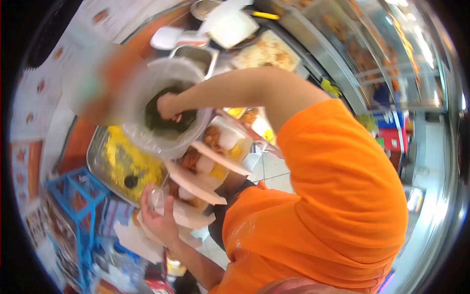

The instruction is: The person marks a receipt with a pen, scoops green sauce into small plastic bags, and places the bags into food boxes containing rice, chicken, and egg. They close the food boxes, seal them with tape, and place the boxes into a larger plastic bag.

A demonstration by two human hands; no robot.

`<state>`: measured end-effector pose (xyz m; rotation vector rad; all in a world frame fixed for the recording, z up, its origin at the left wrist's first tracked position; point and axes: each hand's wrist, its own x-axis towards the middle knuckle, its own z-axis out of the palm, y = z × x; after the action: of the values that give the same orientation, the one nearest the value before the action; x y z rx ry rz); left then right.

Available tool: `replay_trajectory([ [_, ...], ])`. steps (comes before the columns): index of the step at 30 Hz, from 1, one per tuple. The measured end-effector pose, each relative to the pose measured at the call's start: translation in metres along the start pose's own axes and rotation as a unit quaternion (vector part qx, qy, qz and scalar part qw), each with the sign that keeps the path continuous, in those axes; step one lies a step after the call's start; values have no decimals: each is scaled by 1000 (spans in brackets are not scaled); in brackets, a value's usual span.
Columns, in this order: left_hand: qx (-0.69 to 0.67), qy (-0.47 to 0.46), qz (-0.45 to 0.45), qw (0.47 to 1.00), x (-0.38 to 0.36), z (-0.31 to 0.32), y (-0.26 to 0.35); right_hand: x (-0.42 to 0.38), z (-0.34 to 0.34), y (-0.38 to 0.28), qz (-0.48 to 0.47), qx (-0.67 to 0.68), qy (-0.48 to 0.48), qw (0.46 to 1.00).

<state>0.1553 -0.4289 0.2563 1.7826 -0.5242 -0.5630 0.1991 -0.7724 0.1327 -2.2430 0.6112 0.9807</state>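
Observation:
My right hand (170,106) reaches down into a translucent plastic bucket (188,71) with dark green contents (155,115). Its fingers are curled at those contents; what they grip is hidden. My left hand (161,223) is closed around a small clear plastic cup (156,200), just beside a metal tray of yellow food (115,149). Below the bucket stand several open paper food boxes (196,188) holding white rice (228,139), browned meat pieces (212,136) and yellow food. A dark round object (130,182) lies in the metal tray.
A blue plastic rack (81,196) stands at the lower left. Beyond the bucket are a metal container (200,56), white foam boxes (232,27) and a tray of pale food (269,54). A glass display case (362,49) lines the upper right. Something blurred hangs close at the left.

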Motion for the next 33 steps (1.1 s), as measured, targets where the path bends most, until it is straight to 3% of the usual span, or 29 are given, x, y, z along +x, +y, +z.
replay_trajectory([
  [2,0,-22,14,1000,8,2,-5,-10,5,2,-99,-175,62,978],
  [6,3,-23,9,1000,16,7,20,-10,8,1,-145,-167,55,974],
  [8,39,-27,29,998,22,8,25,-12,6,7,-89,72,-45,992],
  [10,80,-12,40,996,23,6,28,-24,5,19,-94,123,-47,987],
  [12,73,-20,107,991,36,15,24,-46,-6,21,-95,158,-34,982],
  [14,-17,-31,151,988,54,32,26,-85,-20,36,-142,264,7,954],
  [16,-75,-30,111,991,66,45,40,-114,-34,38,-143,253,54,955],
  [19,-73,-1,119,990,98,65,42,-158,-57,41,-169,250,146,942],
  [20,-70,-1,127,989,110,74,40,-172,-67,45,-165,217,168,947],
  [21,-71,25,163,984,122,88,35,-169,-75,55,-206,83,227,948],
  [22,-29,66,207,976,122,101,49,-197,-86,49,-162,71,222,959],
  [23,30,91,251,963,136,106,34,-178,-85,71,-194,228,200,933],
  [24,11,53,169,984,131,107,51,-211,-88,61,-224,190,245,924],
  [25,49,64,171,982,133,110,48,-242,-92,39,-154,165,255,940],
  [26,45,70,164,983,140,117,38,-245,-94,44,-192,139,267,934],
  [28,93,85,168,978,142,125,34,-264,-90,28,-169,128,245,946],
  [30,61,120,203,970,151,141,17,-249,-76,41,-249,94,308,913],
  [33,65,94,134,984,144,140,24,-252,-61,33,-197,-33,385,901],
])
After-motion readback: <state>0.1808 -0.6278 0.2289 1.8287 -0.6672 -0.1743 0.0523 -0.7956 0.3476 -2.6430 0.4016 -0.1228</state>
